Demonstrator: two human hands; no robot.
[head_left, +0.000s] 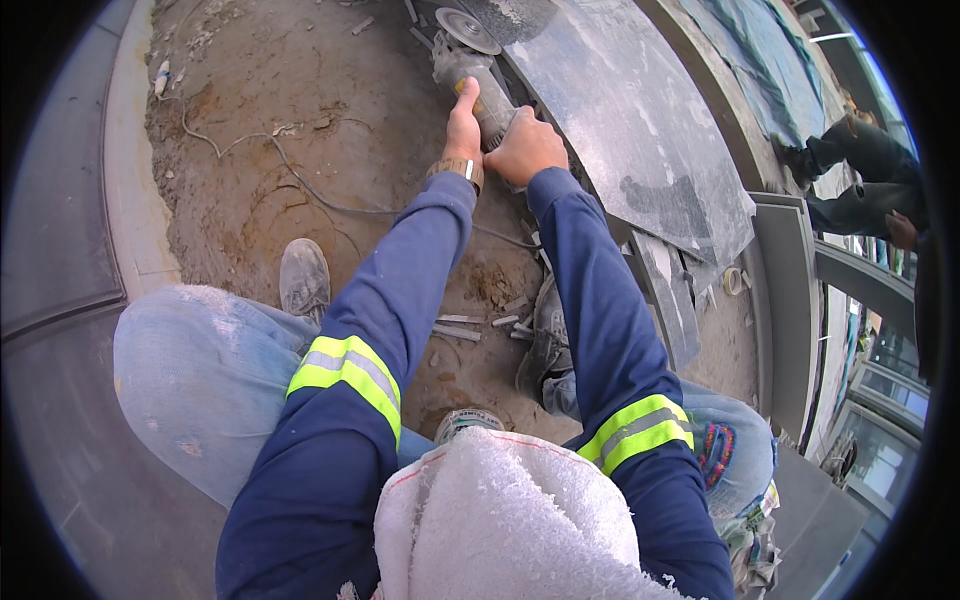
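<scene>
An angle grinder, dusty with a yellowish patch on its body, points away from me near the top of the view. Its round disc lies beside the left edge of a large grey stone slab; whether it touches the slab or spins I cannot tell. My left hand grips the grinder's body from the left, thumb along the top. Closed round the rear of the body is my right hand. The fingers under the tool are partly hidden.
A grey cable trails across the dirt floor beneath my forearms. Stone offcuts lie between my feet. A tape roll sits by narrow slab pieces. At right are another person's legs and a blue tarp.
</scene>
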